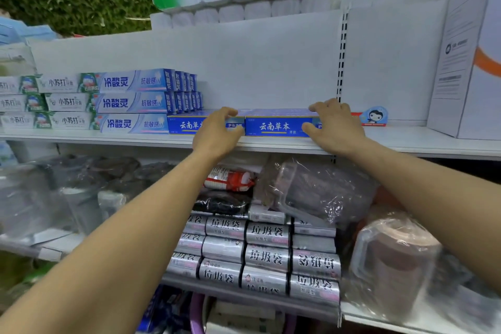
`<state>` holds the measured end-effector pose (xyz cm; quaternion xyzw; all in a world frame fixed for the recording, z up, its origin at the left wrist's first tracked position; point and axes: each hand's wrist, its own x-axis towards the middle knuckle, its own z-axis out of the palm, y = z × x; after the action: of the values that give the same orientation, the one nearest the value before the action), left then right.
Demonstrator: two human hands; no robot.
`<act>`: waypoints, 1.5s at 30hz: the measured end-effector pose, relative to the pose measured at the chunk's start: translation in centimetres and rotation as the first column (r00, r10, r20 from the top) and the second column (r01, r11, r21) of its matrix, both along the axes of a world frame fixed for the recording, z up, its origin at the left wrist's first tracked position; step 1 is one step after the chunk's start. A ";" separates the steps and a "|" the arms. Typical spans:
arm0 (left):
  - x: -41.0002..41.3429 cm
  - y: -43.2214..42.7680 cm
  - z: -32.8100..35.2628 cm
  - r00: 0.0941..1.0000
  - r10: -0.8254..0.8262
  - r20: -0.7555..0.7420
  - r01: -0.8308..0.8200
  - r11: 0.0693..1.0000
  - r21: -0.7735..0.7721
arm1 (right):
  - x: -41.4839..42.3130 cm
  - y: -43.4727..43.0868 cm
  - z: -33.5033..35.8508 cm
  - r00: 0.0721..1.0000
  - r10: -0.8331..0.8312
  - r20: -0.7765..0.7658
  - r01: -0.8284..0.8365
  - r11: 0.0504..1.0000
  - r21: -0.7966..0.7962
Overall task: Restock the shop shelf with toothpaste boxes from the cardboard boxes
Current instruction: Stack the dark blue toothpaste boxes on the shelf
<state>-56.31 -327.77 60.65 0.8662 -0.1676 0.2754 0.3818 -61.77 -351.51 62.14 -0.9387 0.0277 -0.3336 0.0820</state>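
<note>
On the middle shelf [406, 144], close to its front lip, two blue toothpaste boxes lie end to end. The left blue box [187, 125] touches the pale-blue stack [132, 102] beside it, and the right blue box [273, 126] butts against its free end. My left hand [217, 131] sits at the seam, fingers curled together over the top of the left blue box and thumb pressed on the front face. My right hand [334, 125] grips the far end of the right blue box the same way, fingers bunched over the top edge, thumb on the front. I read this as the squaring-up step. To do it well, I'd ease both hands toward each other to close the seam, then slide the pair back evenly until their printed faces line up with the neighbouring stack. Thin card dents, so I'd press lightly. The small red-and-blue pack [375, 116] lies just beside my right hand, so I'd avoid nudging it.
</note>
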 end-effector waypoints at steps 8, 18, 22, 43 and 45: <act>-8.6 1.6 -5.4 0.995 0.094 0.023 -0.091 0.988 -0.128 | -6.7 1.6 -5.5 0.944 0.197 0.265 -0.154 0.973 -0.173; -10.0 5.0 -15.7 0.942 -0.084 -0.324 0.106 0.993 0.051 | -10.2 8.2 -17.9 0.973 0.184 -0.136 -0.187 0.982 -0.013; -9.9 7.1 -20.7 0.863 -0.133 -0.488 0.189 0.980 0.066 | -11.2 9.7 -22.3 0.946 0.153 -0.287 -0.128 0.986 0.104; -14.7 9.9 -58.9 0.101 0.048 -0.994 -0.004 0.999 0.048 | -15.7 14.0 -59.3 0.373 0.343 -0.862 0.558 0.660 0.504; -14.6 9.4 -61.4 0.084 0.049 -0.995 -0.073 0.996 0.043 | -15.5 14.5 -62.2 0.342 0.355 -0.870 0.598 0.632 0.493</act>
<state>-70.93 -318.38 -0.76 0.8272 0.1728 -0.3653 0.3904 -77.30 -337.02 -0.11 -0.8124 0.2872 0.3021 0.4078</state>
